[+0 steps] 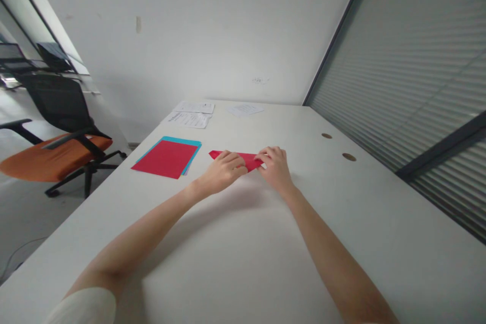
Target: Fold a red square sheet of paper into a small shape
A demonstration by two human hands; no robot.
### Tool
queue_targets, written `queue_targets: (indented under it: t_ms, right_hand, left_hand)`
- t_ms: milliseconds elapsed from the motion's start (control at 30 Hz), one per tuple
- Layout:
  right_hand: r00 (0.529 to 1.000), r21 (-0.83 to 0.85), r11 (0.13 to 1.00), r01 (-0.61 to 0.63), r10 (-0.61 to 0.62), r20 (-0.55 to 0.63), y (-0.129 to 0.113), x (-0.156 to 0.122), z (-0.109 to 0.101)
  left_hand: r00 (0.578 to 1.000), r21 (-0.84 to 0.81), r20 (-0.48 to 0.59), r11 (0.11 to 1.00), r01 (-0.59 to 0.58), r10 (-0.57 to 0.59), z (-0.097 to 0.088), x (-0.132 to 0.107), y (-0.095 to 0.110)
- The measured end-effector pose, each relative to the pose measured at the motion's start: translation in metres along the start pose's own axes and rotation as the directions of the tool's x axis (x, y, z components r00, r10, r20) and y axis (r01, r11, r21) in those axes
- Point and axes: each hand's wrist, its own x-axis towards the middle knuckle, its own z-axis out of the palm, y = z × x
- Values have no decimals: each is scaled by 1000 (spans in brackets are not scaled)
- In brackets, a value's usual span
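Head cam: the folded red paper (251,162) is near the center of the frame, at the white tabletop (235,253). Left hand's (225,169) fingers are curled snugly over it, and the right hand's (276,168) are pinched almost together on its right end. Left of center, a red sheet (165,159) overlaps blue paper (182,140).

The folded red sheet (251,161) and the stacked sheets (165,159) look like smooth, matt paper. The tabletop (379,197) has a faint sheen; the office-chair seat (56,159) looks like cloth, its backrest (56,102) mesh.
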Motion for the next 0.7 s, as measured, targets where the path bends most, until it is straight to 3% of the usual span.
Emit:
queue_targets:
  t_ms: [167, 267, 500, 700]
  right_hand:
    - [991, -112, 990, 87, -75, 110, 19, -19, 34]
    - [974, -112, 986, 121, -96, 208, 26, -26, 47]
    - [927, -38, 995, 89, -69, 369, 27, -21, 44]
    - [935, 39, 999, -1, -13, 355, 24, -18, 47]
  left_hand:
    - [994, 58, 106, 998, -26, 20, 55, -17, -3]
    - [989, 34, 148, 999, 3, -8, 76, -25, -4]
    - [969, -50, 239, 996, 74, -60, 98, -32, -4]
    - [945, -212, 295, 954, 211, -143, 100, -32, -5]
